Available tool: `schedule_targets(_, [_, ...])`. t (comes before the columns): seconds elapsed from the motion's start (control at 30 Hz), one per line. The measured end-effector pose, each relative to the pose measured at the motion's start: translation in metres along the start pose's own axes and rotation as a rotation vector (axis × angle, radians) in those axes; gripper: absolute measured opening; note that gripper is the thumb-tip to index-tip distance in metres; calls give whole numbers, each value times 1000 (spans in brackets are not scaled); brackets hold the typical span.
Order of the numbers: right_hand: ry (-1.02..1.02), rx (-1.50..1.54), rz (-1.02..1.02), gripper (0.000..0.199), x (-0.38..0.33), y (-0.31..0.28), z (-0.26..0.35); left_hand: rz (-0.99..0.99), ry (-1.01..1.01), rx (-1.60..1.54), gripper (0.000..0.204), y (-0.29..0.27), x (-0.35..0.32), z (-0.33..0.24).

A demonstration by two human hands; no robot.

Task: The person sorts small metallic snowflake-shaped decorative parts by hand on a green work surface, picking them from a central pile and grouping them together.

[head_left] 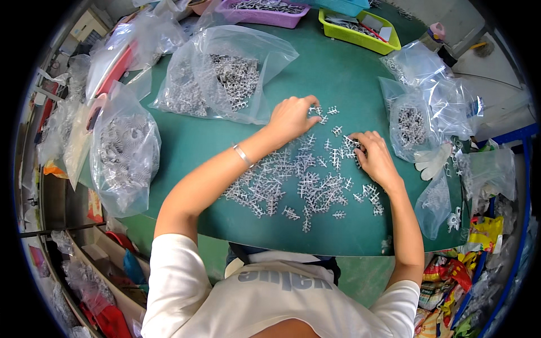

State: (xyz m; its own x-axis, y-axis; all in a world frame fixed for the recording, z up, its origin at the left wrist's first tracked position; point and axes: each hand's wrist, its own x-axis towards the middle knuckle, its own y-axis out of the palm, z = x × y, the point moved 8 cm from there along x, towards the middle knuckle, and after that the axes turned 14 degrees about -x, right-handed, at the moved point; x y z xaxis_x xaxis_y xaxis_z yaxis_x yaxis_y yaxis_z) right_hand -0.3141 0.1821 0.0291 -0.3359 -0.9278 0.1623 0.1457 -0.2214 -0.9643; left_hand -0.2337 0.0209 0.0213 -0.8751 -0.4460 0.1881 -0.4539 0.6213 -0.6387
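A loose heap of small silver branched metal pieces lies spread in front of me on the green table. At the far edge of this spread, my left hand curls its thumb and forefinger around a branched metal piece, with others close by. Nearer and to the right, my right hand rests low, fingers bent and closed about another branched piece. Its lower fingers are partly hidden. Several more pieces lie between the two hands, and a small group sits beside my right wrist.
A large clear bag of metal pieces stands beyond my left arm; another bag is at the left. Bagged parts and a white glove lie at right. Purple and yellow-green baskets stand at the far edge.
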Motion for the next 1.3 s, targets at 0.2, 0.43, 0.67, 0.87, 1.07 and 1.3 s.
schedule_targets(0.2, [148, 117, 114, 18, -1, -4, -19, 144, 98, 108, 25, 28, 12, 2])
schedule_targets(0.43, [308, 170, 33, 18, -12, -10, -46, 246, 34, -96, 15, 10, -26, -10])
schedule_targets(0.67, [201, -27, -3, 22, -7, -4, -43, 207, 39, -39, 11, -3, -54, -9])
schedule_targets(0.87, [441, 1152, -154, 6, -21, -1, -68, 126, -15, -91, 13, -30, -77, -2])
schedule_targets(1.07, [470, 2137, 119, 17, -39, 21, -29, 80, -42, -116, 14, -40, -101, 4])
schedule_targets(1.3, [462, 1441, 283, 28, -4, 41, -4, 43, 27, -145, 16, -12, -77, -6])
